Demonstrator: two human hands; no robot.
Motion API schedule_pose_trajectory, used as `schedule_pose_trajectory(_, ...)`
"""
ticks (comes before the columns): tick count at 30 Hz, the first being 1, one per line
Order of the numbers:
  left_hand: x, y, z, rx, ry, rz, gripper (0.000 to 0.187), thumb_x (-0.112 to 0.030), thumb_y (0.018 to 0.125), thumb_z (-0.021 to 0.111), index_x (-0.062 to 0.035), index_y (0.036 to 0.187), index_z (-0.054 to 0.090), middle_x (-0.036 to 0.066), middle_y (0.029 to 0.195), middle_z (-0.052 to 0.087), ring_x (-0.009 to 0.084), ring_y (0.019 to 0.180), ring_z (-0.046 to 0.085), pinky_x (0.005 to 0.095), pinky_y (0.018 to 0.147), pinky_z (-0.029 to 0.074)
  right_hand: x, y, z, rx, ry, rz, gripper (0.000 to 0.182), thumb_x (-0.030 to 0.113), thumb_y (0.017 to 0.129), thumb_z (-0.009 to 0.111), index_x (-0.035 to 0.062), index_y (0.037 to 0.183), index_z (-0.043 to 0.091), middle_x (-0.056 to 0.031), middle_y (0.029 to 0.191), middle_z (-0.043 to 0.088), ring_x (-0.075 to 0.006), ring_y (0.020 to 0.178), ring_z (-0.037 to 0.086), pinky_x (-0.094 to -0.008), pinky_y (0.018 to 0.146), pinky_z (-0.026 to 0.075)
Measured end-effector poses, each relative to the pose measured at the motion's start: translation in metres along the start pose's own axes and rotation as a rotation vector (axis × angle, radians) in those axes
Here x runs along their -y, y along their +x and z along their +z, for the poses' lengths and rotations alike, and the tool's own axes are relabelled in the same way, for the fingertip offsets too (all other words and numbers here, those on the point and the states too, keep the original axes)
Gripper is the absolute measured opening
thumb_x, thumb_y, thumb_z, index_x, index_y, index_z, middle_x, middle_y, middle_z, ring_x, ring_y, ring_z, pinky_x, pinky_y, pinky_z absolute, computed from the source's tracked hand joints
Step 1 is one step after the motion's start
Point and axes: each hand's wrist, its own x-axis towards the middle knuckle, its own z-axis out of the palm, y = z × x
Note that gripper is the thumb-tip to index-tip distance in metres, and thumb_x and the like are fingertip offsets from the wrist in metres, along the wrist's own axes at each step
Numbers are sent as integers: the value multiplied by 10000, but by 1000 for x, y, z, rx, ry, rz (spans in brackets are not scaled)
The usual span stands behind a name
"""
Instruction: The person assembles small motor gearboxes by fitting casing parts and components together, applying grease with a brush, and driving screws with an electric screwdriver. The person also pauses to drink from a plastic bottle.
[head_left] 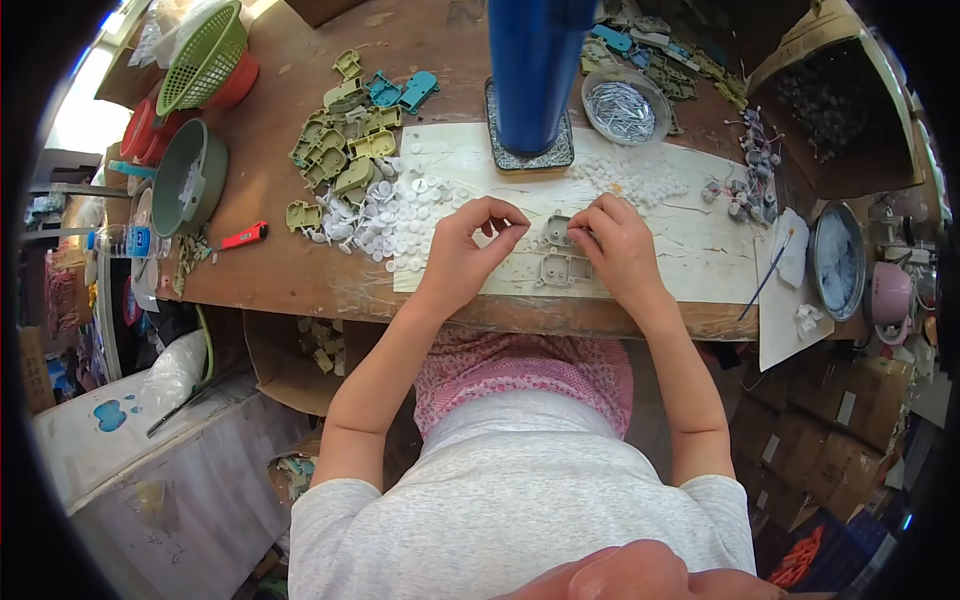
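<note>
My left hand [467, 252] is above the white sheet [455, 150], thumb and forefinger brought together in a pinch; anything between the tips is too small to make out. My right hand [618, 250] is also closed in a pinch, its fingertips at the right edge of a small grey plastic housing [556, 231]. Whether it grips that housing or a tiny part is hidden. A second grey housing [556, 269] lies open side up just below. Left of my left hand spread many white round-headed plastic pieces [370, 225]. Small whitish parts [630, 178] are scattered beyond my right hand.
A blue column [535, 80] rises from a dark-edged base ahead. Behind sits a bowl of metal pins [622, 110]. Green and teal housings [350, 140] are heaped at left, near a red cutter [243, 236]. Small wired motors [755, 170] and a brush [768, 272] lie right.
</note>
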Motion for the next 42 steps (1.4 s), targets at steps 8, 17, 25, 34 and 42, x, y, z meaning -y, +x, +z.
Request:
schedule_pose_trajectory(8,-7,-13,16,122,179,40,100,-85,816,706,-64,915,705,63,875,652,173,810,561,304,720,430,5,-3,-9,35,-36,-91,200,45,764,731,24,932,625,-91,855,575,-282,815,580,-376,687,475)
schedule_pose_trajectory(17,1,-14,34,150,493,306,118,-68,754,716,-81,865,680,78,877,564,269,856,512,372,773,412,6,-31,-23,160,117,26,349,45,739,741,38,1063,614,-121,1017,572,-307,911,587,-383,767,493)
schedule_pose_trajectory(25,-3,-17,38,138,609,411,100,-74,770,691,-85,855,639,50,871,555,247,846,532,373,736,405,4,-32,-21,219,96,-33,392,22,716,736,36,1085,605,-128,1037,562,-319,960,574,-396,802,489)
schedule_pose_trajectory(34,-4,-17,38,225,823,630,126,-129,777,694,-91,882,634,32,888,558,220,856,550,359,760,413,5,-32,-22,206,70,-48,378,33,730,732,35,1085,600,-133,1057,574,-305,939,589,-375,788,496)
schedule_pose_trajectory(42,-16,-14,24,132,526,411,313,-38,798,671,-78,1108,643,84,972,596,280,912,567,398,829,427,-106,-20,-102,-172,-604,335,178,85,814,657,48,987,644,-97,946,645,-280,818,592,-390,748,479)
